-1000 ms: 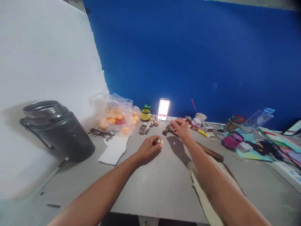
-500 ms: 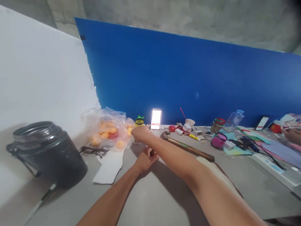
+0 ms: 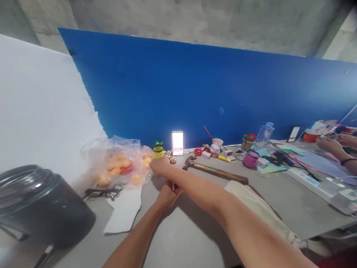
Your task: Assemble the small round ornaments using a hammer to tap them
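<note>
My right hand (image 3: 161, 166) is closed at the end of an arm reaching across to the left. It is beside a clear plastic bag of orange fruit (image 3: 122, 163); its fingertips are turned away, and what they hold, if anything, is hidden. Lower and nearer to me, my left hand (image 3: 168, 195) has its fingers curled around something small and dark, mostly covered by the fingers and my right forearm. Just beyond my right hand sit small shiny round pieces (image 3: 173, 159), a yellow pot with a green top (image 3: 158, 150) and a lit phone (image 3: 177, 143).
A hammer (image 3: 217, 171) lies right of my forearm, near a beige cloth (image 3: 245, 197). A dark lidless jar (image 3: 47, 204), glasses (image 3: 103, 192) and white paper (image 3: 125, 210) are on the left. A power strip (image 3: 306, 182) and another person's hands (image 3: 330, 146) are at right.
The view has turned right, so the table things appear further left. My left hand is more covered by my right forearm. More of the other person's hands shows.
</note>
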`<action>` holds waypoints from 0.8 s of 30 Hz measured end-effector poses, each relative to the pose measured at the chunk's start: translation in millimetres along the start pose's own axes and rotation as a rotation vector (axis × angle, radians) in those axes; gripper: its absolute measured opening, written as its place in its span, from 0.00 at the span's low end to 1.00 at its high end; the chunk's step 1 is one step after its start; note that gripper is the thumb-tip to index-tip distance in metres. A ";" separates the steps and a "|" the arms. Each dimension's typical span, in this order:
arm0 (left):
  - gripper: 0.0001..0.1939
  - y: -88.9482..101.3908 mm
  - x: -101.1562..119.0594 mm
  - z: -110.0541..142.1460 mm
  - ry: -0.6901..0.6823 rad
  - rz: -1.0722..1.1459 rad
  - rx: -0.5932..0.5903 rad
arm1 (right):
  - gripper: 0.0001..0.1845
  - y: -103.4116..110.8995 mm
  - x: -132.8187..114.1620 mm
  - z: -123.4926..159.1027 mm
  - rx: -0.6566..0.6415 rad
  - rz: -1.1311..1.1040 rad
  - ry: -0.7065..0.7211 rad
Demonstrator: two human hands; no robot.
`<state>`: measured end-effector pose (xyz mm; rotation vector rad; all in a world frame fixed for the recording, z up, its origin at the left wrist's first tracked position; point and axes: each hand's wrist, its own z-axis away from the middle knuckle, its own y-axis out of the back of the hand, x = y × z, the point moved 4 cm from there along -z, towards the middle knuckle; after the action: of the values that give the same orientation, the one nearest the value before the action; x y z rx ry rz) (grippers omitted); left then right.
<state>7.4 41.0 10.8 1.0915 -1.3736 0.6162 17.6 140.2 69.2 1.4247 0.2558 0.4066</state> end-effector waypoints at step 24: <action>0.12 0.8 2.0 -2.5 -0.105 -0.228 -0.075 | 0.15 28.7 30.3 22.1 0.115 -0.152 -0.115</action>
<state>8.1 43.1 13.2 1.2133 -1.3267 0.3429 50.7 135.6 102.7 1.5246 0.2955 0.1870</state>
